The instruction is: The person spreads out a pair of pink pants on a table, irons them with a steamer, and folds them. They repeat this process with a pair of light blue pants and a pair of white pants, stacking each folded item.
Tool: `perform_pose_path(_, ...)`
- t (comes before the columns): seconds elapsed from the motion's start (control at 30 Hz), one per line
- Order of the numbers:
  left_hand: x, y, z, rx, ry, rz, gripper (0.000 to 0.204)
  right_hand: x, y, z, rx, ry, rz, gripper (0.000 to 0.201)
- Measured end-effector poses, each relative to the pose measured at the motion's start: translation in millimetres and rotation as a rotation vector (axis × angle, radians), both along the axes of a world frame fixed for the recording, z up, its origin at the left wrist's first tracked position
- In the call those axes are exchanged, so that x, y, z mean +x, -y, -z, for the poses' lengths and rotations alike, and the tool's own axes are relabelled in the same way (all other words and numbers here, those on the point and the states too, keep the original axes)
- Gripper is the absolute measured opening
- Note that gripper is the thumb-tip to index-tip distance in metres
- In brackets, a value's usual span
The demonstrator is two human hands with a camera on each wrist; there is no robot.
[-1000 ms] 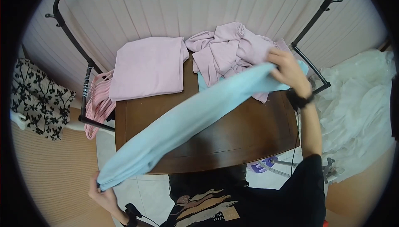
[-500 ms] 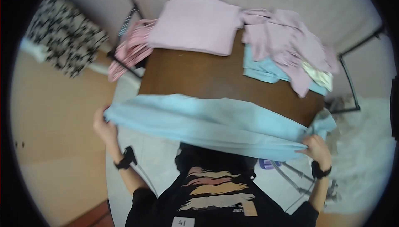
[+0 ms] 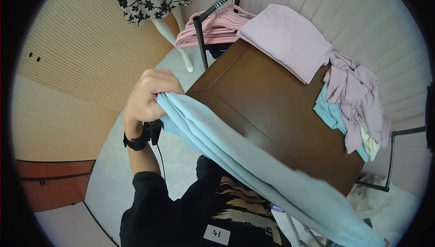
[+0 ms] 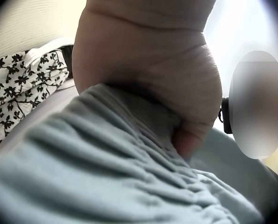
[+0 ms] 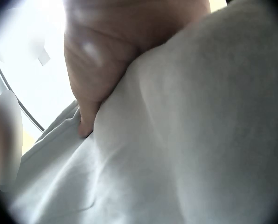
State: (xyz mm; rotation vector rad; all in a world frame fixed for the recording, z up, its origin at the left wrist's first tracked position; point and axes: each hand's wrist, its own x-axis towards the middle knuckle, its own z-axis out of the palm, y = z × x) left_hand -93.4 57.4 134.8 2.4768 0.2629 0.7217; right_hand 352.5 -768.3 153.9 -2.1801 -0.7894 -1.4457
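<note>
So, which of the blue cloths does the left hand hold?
The long light-blue cloth, one end bunched in the left hand; the other blue cloth lies on the table, partly under the crumpled pink fabric.

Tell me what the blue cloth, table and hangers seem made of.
Blue cloth: soft matte fabric, perhaps cotton; it drapes in folds. Table: probably varnished wood, brown with faint sheen and straight seams. Hangers: likely plastic, smooth and evenly pink, though coating's possible.

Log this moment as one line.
left hand: grips light-blue cloth | right hand: holds same cloth | table: folded pink cloth, crumpled pink cloth
</note>
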Motion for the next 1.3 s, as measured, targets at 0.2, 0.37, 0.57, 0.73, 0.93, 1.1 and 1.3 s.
perform_pose_path(0.2, 82.9, -24.0, 19.2, 0.057, -0.343, 0.014, 0.019, 51.0, -85.5, 6.1, -0.139, -0.393, -0.012, 0.030)
perform_pose_path(0.37, 129.3, -13.0, 103.8, 0.875, -0.299, -0.338, 0.045, 10.2, -238.4, 72.5, -0.689, -0.643, 0.074, 0.060)
perform_pose_path(0.57, 109.9, 57.7, 147.4, 0.291, -0.320, -0.152, 0.063, -75.1, -276.0, 182.8, -0.589, -1.068, -0.039, 0.063)
perform_pose_path(0.73, 97.4, 54.0, 145.0, 0.249, -0.456, -0.196, 0.065, -85.8, -282.9, 195.4, -0.573, -1.131, 0.275, 0.066)
perform_pose_path(0.93, 95.3, 50.6, 151.8, 0.312, -0.589, -0.244, 0.066, -67.7, -324.3, 177.4, -0.584, -1.083, 0.072, 0.077)
perform_pose_path(1.1, 108.9, 54.3, 166.4, 0.394, -0.516, -0.219, 0.059, -63.4, -314.5, 176.2, -0.563, -0.996, 0.071, 0.074)
perform_pose_path(1.3, 99.0, 50.0, 192.1, 0.532, -0.420, -0.252, 0.056, -172.9, -272.2, 142.5, -0.109, -0.886, 0.214, 0.070)
